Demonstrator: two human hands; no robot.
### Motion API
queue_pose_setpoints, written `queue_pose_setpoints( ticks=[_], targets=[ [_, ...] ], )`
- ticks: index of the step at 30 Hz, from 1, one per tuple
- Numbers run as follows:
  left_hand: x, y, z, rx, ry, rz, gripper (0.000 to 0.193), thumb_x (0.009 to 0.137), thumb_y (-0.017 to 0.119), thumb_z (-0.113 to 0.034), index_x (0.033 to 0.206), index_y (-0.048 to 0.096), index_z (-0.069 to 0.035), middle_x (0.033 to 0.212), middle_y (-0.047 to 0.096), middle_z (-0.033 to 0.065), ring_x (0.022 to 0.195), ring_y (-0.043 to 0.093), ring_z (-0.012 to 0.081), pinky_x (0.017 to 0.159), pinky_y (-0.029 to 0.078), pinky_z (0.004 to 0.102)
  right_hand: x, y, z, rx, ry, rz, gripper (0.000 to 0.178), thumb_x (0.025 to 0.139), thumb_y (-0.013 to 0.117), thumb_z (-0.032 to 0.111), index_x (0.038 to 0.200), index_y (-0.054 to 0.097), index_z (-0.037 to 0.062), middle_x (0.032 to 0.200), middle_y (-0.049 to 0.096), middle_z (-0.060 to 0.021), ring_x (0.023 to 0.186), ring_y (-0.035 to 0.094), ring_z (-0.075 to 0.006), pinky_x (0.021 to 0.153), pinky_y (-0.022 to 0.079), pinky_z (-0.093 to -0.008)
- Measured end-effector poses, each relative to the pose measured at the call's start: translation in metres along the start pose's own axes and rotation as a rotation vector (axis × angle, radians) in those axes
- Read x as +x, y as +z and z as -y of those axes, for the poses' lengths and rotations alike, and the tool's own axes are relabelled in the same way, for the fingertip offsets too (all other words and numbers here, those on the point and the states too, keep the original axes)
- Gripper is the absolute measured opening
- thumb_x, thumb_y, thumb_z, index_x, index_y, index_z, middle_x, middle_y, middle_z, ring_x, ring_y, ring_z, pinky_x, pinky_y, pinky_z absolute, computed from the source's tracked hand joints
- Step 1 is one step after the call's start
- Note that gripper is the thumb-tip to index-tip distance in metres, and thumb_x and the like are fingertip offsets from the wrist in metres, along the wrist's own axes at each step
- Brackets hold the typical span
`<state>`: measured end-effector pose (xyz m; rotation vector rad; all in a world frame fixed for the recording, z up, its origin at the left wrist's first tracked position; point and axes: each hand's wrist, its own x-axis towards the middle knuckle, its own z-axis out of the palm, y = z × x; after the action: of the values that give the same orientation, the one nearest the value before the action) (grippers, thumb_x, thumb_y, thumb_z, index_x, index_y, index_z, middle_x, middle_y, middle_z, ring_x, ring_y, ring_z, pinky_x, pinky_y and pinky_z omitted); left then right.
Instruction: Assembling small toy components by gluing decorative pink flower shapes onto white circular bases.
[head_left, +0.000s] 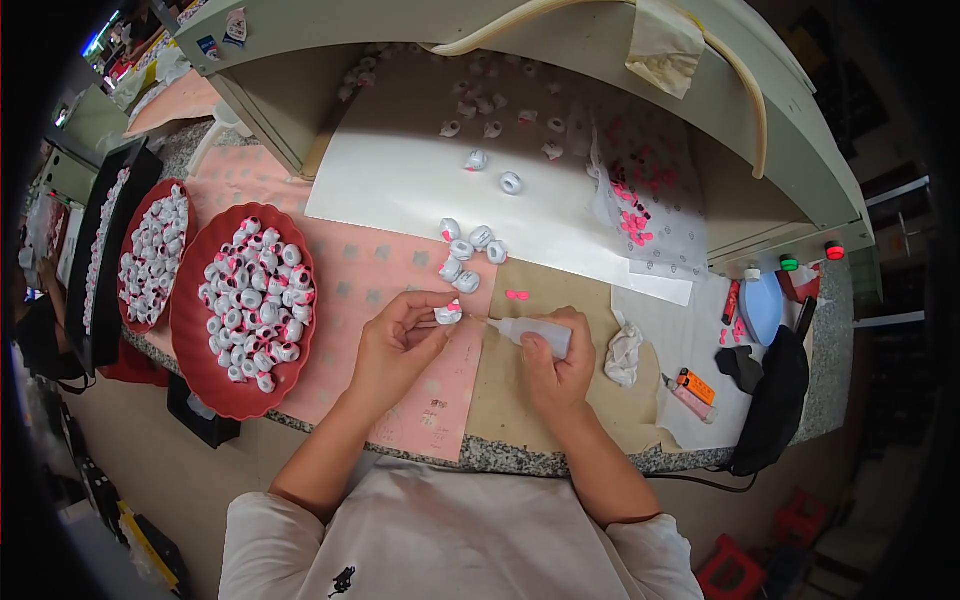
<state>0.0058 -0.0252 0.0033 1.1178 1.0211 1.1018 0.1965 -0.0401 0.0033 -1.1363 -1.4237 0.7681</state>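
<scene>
Between the thumb and fingers of my left hand (pixel 393 345) is a small white rounded piece (pixel 448 313) with a pink part on it. My right hand (pixel 562 372) grips a translucent squeeze bottle (pixel 540 334), lying on its side in the fingers. Its thin nozzle (pixel 488 321) points left at the white piece; whether the tip touches it I cannot tell. Just beyond the nozzle, a small pink bow-shaped piece (pixel 517 295) lies on the brown paper. Past my left hand sits a cluster of white pieces (pixel 462 252) on the pink sheet.
A red scalloped bowl (pixel 182 345) heaped with white pieces stands left, a second red bowl (pixel 137 325) beyond it. The pale metal hood (pixel 560 40) arches over white paper with scattered pieces. Pink bits (pixel 636 222) lie in a plastic bag. Right are crumpled tissue (pixel 624 355), an orange lighter (pixel 697 385) and a blue dish (pixel 761 308).
</scene>
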Motion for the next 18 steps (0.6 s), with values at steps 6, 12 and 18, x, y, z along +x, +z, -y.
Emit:
queue_pose_setpoints(
  ticks=[6, 12, 18],
  targets=[
    [0.000, -0.002, 0.004, -0.009, 0.007, -0.025, 0.032, 0.083, 0.056, 0.010, 0.114, 0.051, 0.004, 0.111, 0.058, 0.0114, 0.103, 0.058, 0.0157, 0.086, 0.051, 0.0248, 0.001, -0.001, -0.005, -0.021, -0.005, 0.045, 0.012, 0.084, 0.059, 0.009, 0.089, 0.051, 0.0015, 0.076, 0.049, -0.0041, 0.064, 0.045, -0.0092, 0.057, 0.037, -0.0225],
    [-0.002, -0.010, 0.010, 0.011, 0.002, -0.020, 0.031, 0.084, 0.056, 0.009, 0.114, 0.051, 0.004, 0.109, 0.059, 0.0104, 0.101, 0.059, 0.0150, 0.084, 0.051, 0.0245, 0.001, 0.002, -0.013, 0.067, 0.081, 0.067, 0.015, 0.085, 0.060, 0.008, 0.092, 0.048, 0.0025, 0.079, 0.052, -0.0036, 0.065, 0.049, -0.0081, 0.059, 0.042, -0.0216],
    [0.002, -0.009, 0.009, 0.037, 0.024, 0.004, 0.034, 0.084, 0.057, 0.007, 0.116, 0.051, 0.002, 0.108, 0.059, 0.0092, 0.100, 0.059, 0.0145, 0.084, 0.050, 0.0254, 0.020, -0.015, -0.028, 0.045, 0.306, -0.042, 0.022, 0.082, 0.064, 0.005, 0.095, 0.047, 0.0034, 0.091, 0.060, -0.0077, 0.083, 0.059, -0.0130, 0.069, 0.050, -0.0270]
  ],
)
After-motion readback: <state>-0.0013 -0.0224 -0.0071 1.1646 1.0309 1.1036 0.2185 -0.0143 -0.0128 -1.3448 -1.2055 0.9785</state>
